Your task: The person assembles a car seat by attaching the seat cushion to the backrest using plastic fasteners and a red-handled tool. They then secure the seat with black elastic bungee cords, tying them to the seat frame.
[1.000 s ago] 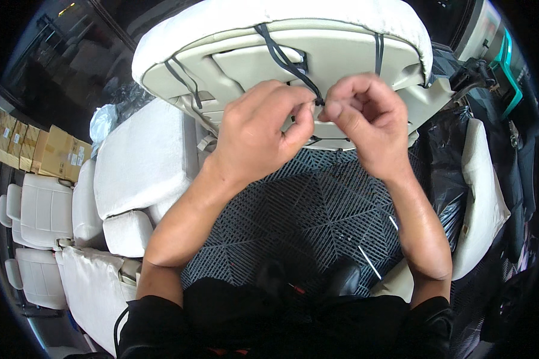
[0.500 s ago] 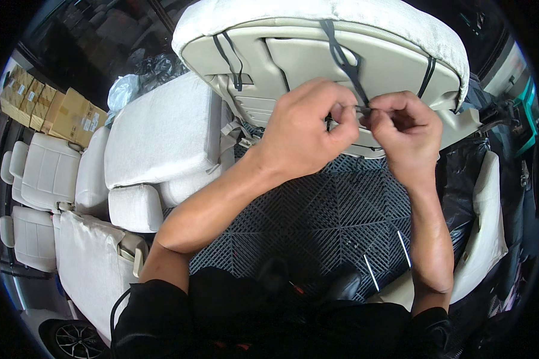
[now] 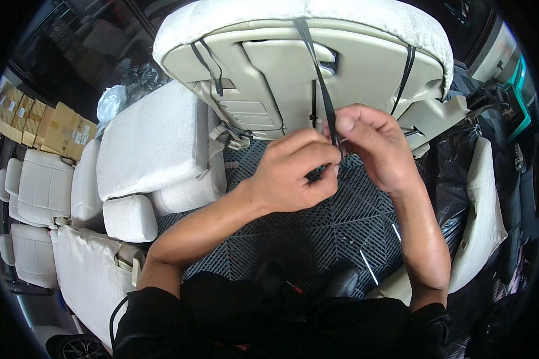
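Observation:
A car seat (image 3: pixel 359 78) with a beige hard shell and a white fabric cover stands before me. From the cover's edge a black strap (image 3: pixel 318 72) runs down over the shell to my hands. My left hand (image 3: pixel 296 170) is closed, thumb and forefinger pinching the strap's lower end. Just right of it my right hand (image 3: pixel 374 143) has its thumb and fingers closed on the strap a little higher. Its fingertips are partly hidden behind the strap. Two other black straps, a left one (image 3: pixel 209 63) and a right one (image 3: pixel 405 78), hang along the shell.
White-covered seats (image 3: pixel 150 137) stand at the left, with cardboard boxes (image 3: pixel 66 131) and plastic bags (image 3: pixel 111 103) behind. Dark grid matting (image 3: pixel 335 233) covers the floor. White strips (image 3: pixel 368 267) lie on it. A pale seat part (image 3: pixel 485 203) and black plastic sheeting (image 3: pixel 452 173) are at the right.
Both hands have come down and toward me, away from the shell. The middle strap, doubled and twisted before, now stretches in a straighter line to my fingers. The view has shifted slightly.

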Tool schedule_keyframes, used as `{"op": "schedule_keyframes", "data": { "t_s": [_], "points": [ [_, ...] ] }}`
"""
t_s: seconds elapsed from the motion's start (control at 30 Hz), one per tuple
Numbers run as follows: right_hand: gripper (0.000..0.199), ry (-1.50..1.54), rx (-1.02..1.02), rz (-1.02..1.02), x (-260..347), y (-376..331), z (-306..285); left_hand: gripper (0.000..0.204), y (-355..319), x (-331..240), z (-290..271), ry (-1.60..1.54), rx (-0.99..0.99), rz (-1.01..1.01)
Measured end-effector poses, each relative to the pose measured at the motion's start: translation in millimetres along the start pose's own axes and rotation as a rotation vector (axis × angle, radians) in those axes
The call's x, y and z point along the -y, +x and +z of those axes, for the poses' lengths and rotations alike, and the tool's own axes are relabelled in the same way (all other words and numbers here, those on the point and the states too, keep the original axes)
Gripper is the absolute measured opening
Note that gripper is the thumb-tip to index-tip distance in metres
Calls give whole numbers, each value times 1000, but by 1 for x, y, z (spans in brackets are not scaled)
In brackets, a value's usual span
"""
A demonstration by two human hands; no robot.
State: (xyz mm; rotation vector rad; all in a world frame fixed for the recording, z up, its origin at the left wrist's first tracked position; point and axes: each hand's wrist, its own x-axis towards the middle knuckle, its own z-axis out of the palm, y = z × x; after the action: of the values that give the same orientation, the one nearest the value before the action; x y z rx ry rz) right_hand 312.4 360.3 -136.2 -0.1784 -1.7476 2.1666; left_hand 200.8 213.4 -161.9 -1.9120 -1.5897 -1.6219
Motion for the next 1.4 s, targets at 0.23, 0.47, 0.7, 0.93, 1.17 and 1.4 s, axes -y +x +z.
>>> {"op": "schedule_keyframes", "data": {
  "t_s": [0.23,0.47,0.7,0.93,1.17,1.4],
  "points": [
    [11,-217,-70,-5,-18,-4,-1,30,-22,7,-2,-816,-83,-519],
    [21,-543,104,-88,-54,-29,4,16,20,28,-43,-142,-247,-366],
    [20,-764,213,-74,-73,-30,-23,38,119,38,-57,830,122,365],
    [17,-890,-325,178,-148,-29,-138,57,183,93,-87,705,372,24],
    [38,-740,-891,-214,-138,-18,-141,55,194,102,-129,882,6,-68],
    [21,-875,-905,-497,-143,-5,-153,29,82,30,12,491,355,230]
  ]
}}
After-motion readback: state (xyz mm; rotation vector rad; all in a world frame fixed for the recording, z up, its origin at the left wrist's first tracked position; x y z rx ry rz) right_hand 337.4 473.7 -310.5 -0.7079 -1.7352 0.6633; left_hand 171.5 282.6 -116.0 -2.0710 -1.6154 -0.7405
